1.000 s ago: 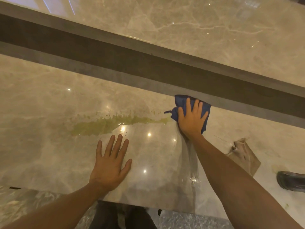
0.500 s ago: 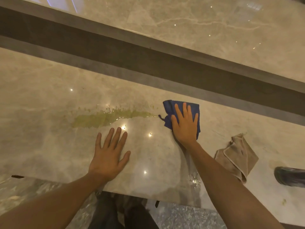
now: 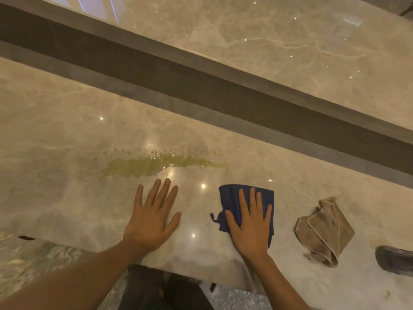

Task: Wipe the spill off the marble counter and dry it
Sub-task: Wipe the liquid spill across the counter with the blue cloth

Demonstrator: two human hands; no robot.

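A yellow-green spill stretches left to right across the beige marble counter. My right hand lies flat with spread fingers on a folded blue cloth, pressing it onto the counter below the spill's right end, apart from the liquid. My left hand rests palm down and empty on the marble, just below the spill's middle. A crumpled tan cloth lies on the counter to the right of the blue one.
A dark recessed strip runs diagonally behind the counter, with a higher marble ledge beyond it. A dark rounded object sits at the right edge. The counter's near edge runs just under my wrists, floor below.
My right hand has dragged the blue cloth toward me from the spill's right end, and that end of the spill is shorter. My left hand stays planted in place.
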